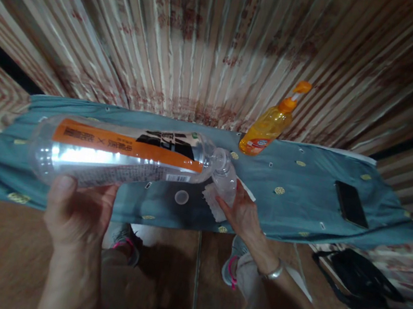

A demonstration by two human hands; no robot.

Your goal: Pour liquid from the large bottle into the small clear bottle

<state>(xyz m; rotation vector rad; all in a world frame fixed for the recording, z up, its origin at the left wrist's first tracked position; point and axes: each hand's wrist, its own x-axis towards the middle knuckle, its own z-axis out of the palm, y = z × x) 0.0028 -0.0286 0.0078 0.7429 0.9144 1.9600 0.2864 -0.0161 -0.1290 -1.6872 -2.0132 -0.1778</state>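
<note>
My left hand [81,207] is wrapped round a large clear plastic bottle [122,156] with an orange and silver label. The bottle lies nearly level in the air, its neck pointing right. At its mouth is a small translucent container [225,181], gripped by my right hand [242,210]. The two openings meet or nearly meet; I cannot tell whether they touch. Under my right hand shows a piece of white tissue [214,204]. A small round translucent cap [181,197] lies on the cloth below the bottle.
A teal patterned cloth [283,215] covers the narrow table. Toward the back stands an orange pump bottle [268,128]; a black phone [351,204] lies at the right. Pleated curtains [209,44] hang right behind the table. A black bag [361,280] sits low on the right.
</note>
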